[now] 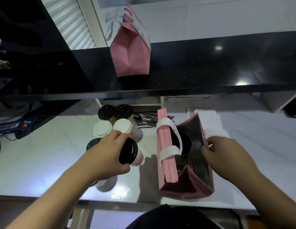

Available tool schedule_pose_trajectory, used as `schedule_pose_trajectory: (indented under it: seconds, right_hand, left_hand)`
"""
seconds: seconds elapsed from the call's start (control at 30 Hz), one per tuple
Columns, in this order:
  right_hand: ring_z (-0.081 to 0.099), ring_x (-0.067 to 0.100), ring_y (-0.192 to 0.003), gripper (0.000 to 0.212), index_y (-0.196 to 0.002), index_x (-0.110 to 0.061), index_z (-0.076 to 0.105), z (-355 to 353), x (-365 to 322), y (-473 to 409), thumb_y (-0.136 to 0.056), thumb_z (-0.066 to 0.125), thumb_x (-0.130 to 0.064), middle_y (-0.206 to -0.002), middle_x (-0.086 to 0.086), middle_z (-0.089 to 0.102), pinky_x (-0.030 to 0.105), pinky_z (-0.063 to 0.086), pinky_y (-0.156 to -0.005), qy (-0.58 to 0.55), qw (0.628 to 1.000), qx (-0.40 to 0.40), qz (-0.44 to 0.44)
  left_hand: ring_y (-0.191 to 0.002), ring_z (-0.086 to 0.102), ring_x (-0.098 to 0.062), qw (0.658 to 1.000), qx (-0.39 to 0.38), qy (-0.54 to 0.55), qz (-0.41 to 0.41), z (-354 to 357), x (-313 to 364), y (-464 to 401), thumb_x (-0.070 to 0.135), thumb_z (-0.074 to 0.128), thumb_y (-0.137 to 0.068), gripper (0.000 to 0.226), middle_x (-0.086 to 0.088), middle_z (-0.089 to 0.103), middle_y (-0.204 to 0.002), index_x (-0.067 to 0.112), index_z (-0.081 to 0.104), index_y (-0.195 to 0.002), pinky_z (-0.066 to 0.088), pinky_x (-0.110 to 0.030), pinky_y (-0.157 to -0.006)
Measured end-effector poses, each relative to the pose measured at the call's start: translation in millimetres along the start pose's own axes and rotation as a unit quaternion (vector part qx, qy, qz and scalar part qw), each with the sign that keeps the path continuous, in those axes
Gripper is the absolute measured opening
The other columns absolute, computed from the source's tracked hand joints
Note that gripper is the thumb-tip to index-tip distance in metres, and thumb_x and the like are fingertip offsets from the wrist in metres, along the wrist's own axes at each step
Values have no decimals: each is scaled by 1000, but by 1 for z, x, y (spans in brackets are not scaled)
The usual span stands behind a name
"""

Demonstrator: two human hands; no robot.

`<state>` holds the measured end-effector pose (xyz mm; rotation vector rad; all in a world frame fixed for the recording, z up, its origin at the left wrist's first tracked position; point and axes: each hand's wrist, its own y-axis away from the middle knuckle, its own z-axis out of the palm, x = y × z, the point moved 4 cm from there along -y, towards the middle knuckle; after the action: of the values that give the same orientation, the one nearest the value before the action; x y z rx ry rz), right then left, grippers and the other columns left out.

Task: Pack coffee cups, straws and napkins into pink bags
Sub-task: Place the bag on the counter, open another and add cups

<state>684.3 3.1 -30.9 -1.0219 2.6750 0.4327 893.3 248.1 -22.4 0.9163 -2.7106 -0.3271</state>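
- Cup [129,153] in the left hand [109,154], fingers wrapped round its black-lidded body, tipped sideways and hanging just left of the open pink bag [185,184].
- The right hand [221,152] pinched the bag's right wall, holding the mouth wide; a black lid [185,143] already showed inside.
- Best play, I reckoned: right the cup, then lower it beside that one, clear of the white handle [170,149].
- Straws [147,120] and napkins [210,119] waited behind the bag.
- Writing? A blue card [16,126] at far left carried print, too blurred to read.

print on blue card [13,128] unreadable
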Motion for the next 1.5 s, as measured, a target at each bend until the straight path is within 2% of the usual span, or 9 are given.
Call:
schedule_pose_trajectory:
  seconds: [0.13,0.23,0.33,0.43,0.6,0.73,0.83,0.97,1.5]
  right_hand:
    - [63,14,-65,24,-80,-24,67,-4,1,6,-94,53,-39,-73,-5,67,39,58,-62,-16,1000,-3,-4]
    - [63,14,-69,23,-82,-26,67,-7,2,10,-95,54,-40,-74,-6,68,37,58,-64,-35,999,-9,-10]
    - [65,11,-74,22,-93,-31,69,-11,4,12,-97,55,-47,-82,-10,72,35,58,-67,-65,998,-19,-16]
    - [64,11,-73,22,-91,-31,68,-14,13,12,-98,53,-45,-80,-10,71,38,58,-67,-67,998,-17,-12]
    - [61,13,-62,27,-78,-25,66,-12,25,10,-98,50,-36,-63,-4,65,32,45,-50,-50,999,-8,0]
    - [60,16,-62,28,-79,-23,64,-12,25,9,-99,48,-36,-65,-4,63,36,52,-54,-40,999,-3,-10]
    - [60,17,-62,26,-82,-23,63,-12,25,9,-99,47,-35,-66,-4,63,37,54,-57,-36,999,-3,-18]
    - [61,17,-64,25,-86,-24,63,-11,26,12,-99,46,-36,-70,-4,65,38,56,-59,-34,999,-6,-27]
    - [64,16,-67,25,-90,-23,65,-9,31,14,-96,46,-39,-82,-1,73,41,58,-63,-35,999,-4,-25]
  left_hand:
    - [-127,46,-11,983,162,49,76,-91,50,18,59,60,-63,92,18,36,-141,39,36,-149,47,-31,-101]
    - [-125,46,-6,964,211,81,144,-123,94,21,57,70,-69,90,20,35,-141,40,35,-151,44,-27,-100]
    - [-131,42,-8,962,173,48,204,-117,134,6,54,70,-73,91,18,32,-144,40,29,-153,47,-33,-105]
    - [-131,39,-14,970,87,-37,226,-88,162,-20,54,71,-77,92,11,32,-145,36,25,-155,50,-36,-102]
    - [-124,50,-23,964,-54,-108,236,-24,175,-62,56,73,-81,88,0,45,-142,26,35,-154,55,-40,-95]
    - [-112,60,-25,956,-110,-149,226,19,170,-82,41,78,-82,77,-1,49,-134,25,43,-148,59,-45,-88]
    - [-101,64,-28,950,-110,-167,239,39,168,-86,21,73,-85,63,-5,51,-129,18,49,-143,59,-44,-82]
    - [-106,62,-31,948,-103,-172,248,56,166,-83,3,62,-87,63,-7,51,-131,16,47,-148,58,-48,-86]
    - [-118,50,-29,942,-104,-181,262,81,159,-84,-3,62,-89,71,-7,50,-134,19,41,-154,55,-47,-93]
